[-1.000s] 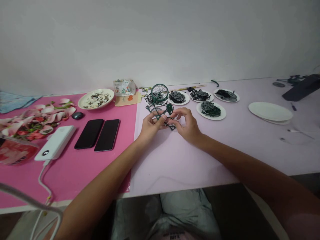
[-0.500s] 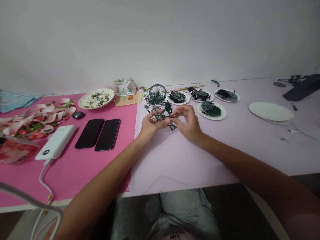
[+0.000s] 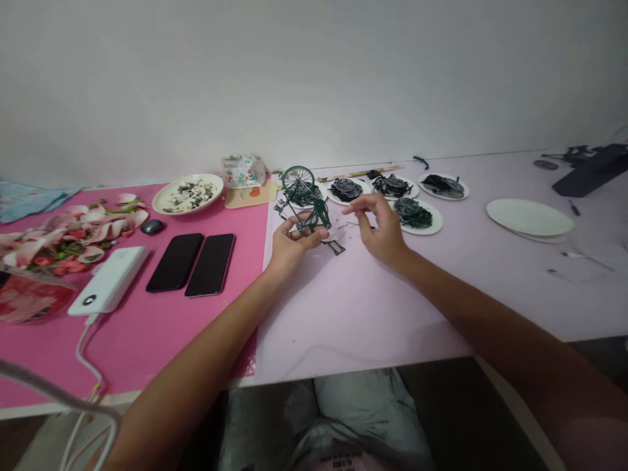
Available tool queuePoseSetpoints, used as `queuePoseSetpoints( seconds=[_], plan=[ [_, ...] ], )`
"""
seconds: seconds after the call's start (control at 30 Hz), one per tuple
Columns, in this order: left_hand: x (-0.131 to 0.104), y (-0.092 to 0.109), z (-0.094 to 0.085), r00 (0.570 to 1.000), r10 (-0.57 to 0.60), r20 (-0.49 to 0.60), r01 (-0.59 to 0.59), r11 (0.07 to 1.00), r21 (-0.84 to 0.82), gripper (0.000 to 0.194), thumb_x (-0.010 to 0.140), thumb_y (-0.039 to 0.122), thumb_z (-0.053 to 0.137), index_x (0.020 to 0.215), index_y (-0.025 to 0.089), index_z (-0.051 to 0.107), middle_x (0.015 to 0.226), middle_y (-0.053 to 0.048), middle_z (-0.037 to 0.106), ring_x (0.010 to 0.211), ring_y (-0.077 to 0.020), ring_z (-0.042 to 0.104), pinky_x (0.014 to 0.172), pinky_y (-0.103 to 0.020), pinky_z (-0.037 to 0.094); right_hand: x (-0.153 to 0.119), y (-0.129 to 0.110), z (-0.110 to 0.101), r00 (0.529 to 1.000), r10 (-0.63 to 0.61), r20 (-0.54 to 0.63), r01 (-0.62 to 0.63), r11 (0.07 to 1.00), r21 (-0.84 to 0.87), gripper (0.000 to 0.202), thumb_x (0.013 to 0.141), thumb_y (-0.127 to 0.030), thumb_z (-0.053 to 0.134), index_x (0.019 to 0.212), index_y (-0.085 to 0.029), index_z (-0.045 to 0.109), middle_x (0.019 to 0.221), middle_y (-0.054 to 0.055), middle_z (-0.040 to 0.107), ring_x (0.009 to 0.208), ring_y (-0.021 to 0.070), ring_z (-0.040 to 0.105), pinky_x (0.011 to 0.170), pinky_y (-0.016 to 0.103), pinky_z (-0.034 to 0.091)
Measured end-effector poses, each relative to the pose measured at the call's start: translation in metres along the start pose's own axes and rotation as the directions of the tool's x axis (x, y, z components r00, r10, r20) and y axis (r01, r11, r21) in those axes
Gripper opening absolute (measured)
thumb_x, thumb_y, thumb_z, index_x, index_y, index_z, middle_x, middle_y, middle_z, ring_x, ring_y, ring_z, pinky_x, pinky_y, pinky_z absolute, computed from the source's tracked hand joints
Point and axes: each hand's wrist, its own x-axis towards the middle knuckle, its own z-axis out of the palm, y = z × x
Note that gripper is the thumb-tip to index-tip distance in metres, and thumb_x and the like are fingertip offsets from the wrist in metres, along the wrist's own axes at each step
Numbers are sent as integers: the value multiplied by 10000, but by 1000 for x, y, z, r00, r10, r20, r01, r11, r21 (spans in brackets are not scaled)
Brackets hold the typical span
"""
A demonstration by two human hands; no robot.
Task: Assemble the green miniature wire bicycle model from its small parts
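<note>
My left hand point(image 3: 290, 247) is closed round the lower part of a dark green model bicycle point(image 3: 320, 214), held above the table with one spoked wheel point(image 3: 298, 182) upward. My right hand point(image 3: 380, 230) is apart from the model, to its right, with the index finger stretched left and the other fingers bent. I see nothing held in it. Thin small rods point(image 3: 352, 225) lie on the table beside its fingers. A small dark frame-shaped part point(image 3: 336, 248) is just below the model.
Behind the hands, white plates hold dark wheels and model parts point(image 3: 415, 214). To the right are blank white plates point(image 3: 530, 217) and a dark box-like object point(image 3: 589, 171). Two phones point(image 3: 210, 265), a power bank point(image 3: 108, 280), a bowl point(image 3: 189, 194) and flower-like pieces point(image 3: 78, 229) lie left.
My right hand has drawn away from the model to the right. My left hand still holds the bicycle, which has shifted slightly left.
</note>
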Motion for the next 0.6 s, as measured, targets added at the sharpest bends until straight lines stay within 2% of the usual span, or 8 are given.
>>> queuePoseSetpoints(
  seconds=[0.1, 0.2, 0.3, 0.43, 0.6],
  plan=[
    [1, 0, 0, 1000, 7, -5, -7, 1000, 11, 692, 556, 312, 1036, 1118, 191, 651, 897, -43, 814, 820, -189, 777, 786, -316, 594, 8, 17, -12, 998, 52, 24, -48, 990, -133, 182, 1039, -172, 537, 1169, -276, 611, 1081, 79, 768, 1120, 269, 730, 1007, 507, 592],
    [2, -1, -2, 1000, 24, -4, -24, 1000, 14, 679, 565, 319, 1032, 1117, 199, 655, 897, -43, 815, 822, -193, 779, 783, -316, 596, 6, 36, -15, 972, 140, 187, -91, 965, -247, 253, 988, -165, 635, 1219, -268, 631, 1086, 85, 757, 1190, 305, 693, 1089, 576, 535],
    [4, -3, -3, 999, 38, 4, -38, 999, 13, 682, 565, 323, 1033, 1119, 205, 653, 913, -47, 818, 827, -197, 785, 791, -321, 599, -1, 51, -11, 941, 191, 280, -110, 954, -279, 313, 963, -180, 692, 1263, -260, 650, 1136, 96, 731, 1103, 279, 731, 1090, 557, 539],
    [5, -3, -4, 999, 54, 6, -54, 998, 18, 674, 568, 318, 1026, 1118, 203, 654, 896, -41, 816, 793, -179, 772, 776, -307, 591, -5, 57, -5, 940, 170, 296, -74, 947, -311, 336, 907, -151, 762, 1216, -263, 689, 998, 69, 742, 1130, 318, 718, 1060, 581, 541],
    [3, -1, -3, 998, 63, 15, -63, 998, 16, 642, 593, 299, 1012, 1118, 212, 652, 882, -30, 813, 766, -170, 760, 795, -323, 603, -5, 59, -2, 928, 174, 330, -62, 944, -324, 295, 931, -143, 732, 1206, -248, 704, 977, 75, 707, 1101, 308, 701, 994, 546, 568]
  ],
)
